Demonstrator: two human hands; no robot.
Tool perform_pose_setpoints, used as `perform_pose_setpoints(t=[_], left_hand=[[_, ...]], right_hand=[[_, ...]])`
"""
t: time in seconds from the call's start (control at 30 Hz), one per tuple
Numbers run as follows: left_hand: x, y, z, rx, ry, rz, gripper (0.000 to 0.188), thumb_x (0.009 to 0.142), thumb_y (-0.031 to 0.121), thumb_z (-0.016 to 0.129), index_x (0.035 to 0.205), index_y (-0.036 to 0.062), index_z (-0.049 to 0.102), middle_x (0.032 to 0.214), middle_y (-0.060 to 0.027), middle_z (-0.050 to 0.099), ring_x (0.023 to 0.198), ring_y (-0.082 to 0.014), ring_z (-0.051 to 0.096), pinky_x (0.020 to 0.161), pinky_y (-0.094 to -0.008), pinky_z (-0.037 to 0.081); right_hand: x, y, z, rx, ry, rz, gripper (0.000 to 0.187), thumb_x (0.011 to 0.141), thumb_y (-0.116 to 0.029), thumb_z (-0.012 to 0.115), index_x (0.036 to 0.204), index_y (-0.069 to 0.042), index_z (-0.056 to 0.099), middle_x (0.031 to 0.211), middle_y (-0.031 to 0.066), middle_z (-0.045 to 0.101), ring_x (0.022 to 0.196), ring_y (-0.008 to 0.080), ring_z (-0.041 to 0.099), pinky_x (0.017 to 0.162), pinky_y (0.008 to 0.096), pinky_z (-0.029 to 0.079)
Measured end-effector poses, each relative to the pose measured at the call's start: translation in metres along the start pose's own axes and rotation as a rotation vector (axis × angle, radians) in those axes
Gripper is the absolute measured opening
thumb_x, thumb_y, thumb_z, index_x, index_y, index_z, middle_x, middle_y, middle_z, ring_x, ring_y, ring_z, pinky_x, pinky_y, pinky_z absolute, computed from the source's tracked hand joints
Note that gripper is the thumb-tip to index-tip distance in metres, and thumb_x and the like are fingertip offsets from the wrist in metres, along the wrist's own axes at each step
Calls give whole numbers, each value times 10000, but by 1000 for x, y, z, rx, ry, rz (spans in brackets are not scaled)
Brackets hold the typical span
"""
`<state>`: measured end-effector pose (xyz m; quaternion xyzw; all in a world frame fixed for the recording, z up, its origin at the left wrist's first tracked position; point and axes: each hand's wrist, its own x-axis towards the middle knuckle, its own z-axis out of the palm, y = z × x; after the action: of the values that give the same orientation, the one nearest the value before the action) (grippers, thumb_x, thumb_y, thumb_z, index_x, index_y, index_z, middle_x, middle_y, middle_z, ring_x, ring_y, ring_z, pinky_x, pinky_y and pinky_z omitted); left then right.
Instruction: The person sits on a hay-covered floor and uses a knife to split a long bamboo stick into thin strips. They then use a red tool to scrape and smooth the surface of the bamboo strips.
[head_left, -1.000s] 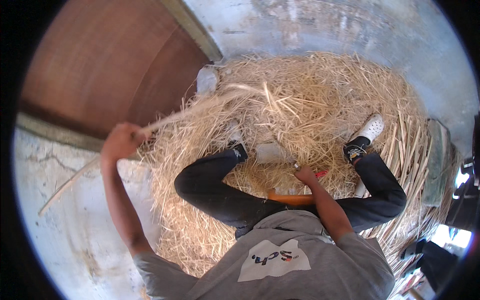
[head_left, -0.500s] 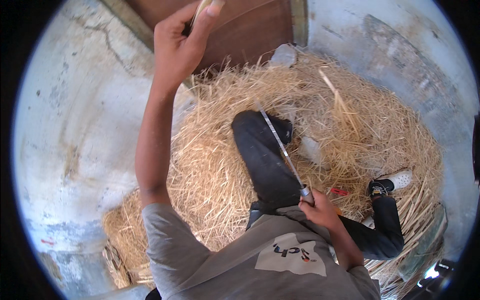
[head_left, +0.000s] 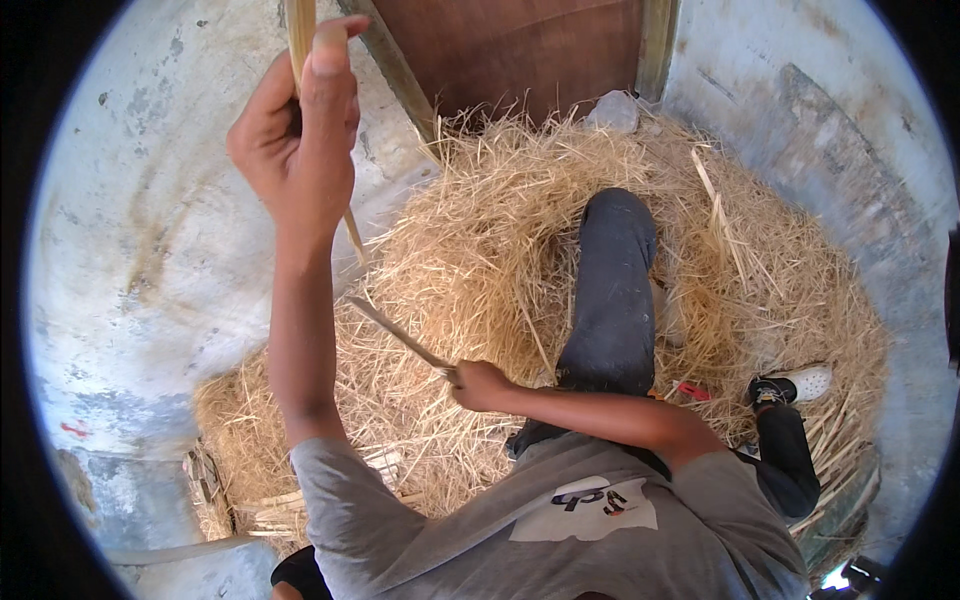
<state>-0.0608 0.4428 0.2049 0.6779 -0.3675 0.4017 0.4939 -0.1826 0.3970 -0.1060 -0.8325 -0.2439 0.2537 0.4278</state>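
Observation:
My left hand (head_left: 298,140) is raised at the upper left, closed round a thin pale strip (head_left: 301,30) that looks like split bamboo or cane. The strip runs up out of the picture, and its lower end (head_left: 354,238) hangs beside my wrist. Lower down, in front of my body, my right hand (head_left: 482,387) grips a long narrow-bladed knife (head_left: 400,335). Its blade points to the far left, below the strip's end and apart from it. My fingers hide the knife's handle.
Straw-like shavings (head_left: 450,260) cover the floor around my bent leg (head_left: 612,290). A brown door panel (head_left: 520,50) and pale walls (head_left: 150,200) enclose the space. A stone (head_left: 613,112), a red object (head_left: 692,391) and long strips (head_left: 825,420) lie about.
My right hand has swung left across my body with the knife, whose blade now points left. My left hand has moved left and down, showing more of the strip. My bent knee appears farther right.

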Motion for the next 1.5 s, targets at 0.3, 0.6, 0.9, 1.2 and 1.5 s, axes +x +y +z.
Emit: perform_pose_setpoints(t=[0.3,0.6,0.9,1.2,1.5], left_hand=[[-11,-16,13,1,-96,-9,342,981,283,552,1070,-26,666,610,48,467,505,-8,397,448,-172,290],[-4,-14,17,-145,-240,-366,364,993,316,517,1061,-15,655,568,68,436,435,-12,355,390,-190,250],[-14,28,153,-636,-692,-550,390,1015,292,454,1196,-23,597,707,16,474,495,-38,430,454,-187,328],[-66,47,305,-907,-884,-977,379,990,243,499,1220,-50,565,762,-16,517,412,-27,389,366,-171,302],[-136,60,363,-1122,-854,-1225,440,965,179,528,1315,-78,459,830,-42,553,432,-40,426,363,-174,310]], right_hand=[[84,-53,16,123,201,-255,418,877,-301,602,1117,39,572,1147,266,530,1061,304,558,897,393,467],[-122,43,-76,411,223,-100,217,908,-141,630,1075,-4,618,844,16,628,741,59,537,665,242,457],[-294,238,-120,472,1014,593,123,859,-104,619,937,-10,638,770,92,643,699,176,652,658,316,527],[-379,449,18,-73,495,1137,184,809,-239,648,898,-86,697,946,175,686,938,349,650,806,464,511],[-336,442,23,-42,452,1272,219,863,-191,598,1064,-160,681,1089,107,658,1050,280,634,813,424,531]])
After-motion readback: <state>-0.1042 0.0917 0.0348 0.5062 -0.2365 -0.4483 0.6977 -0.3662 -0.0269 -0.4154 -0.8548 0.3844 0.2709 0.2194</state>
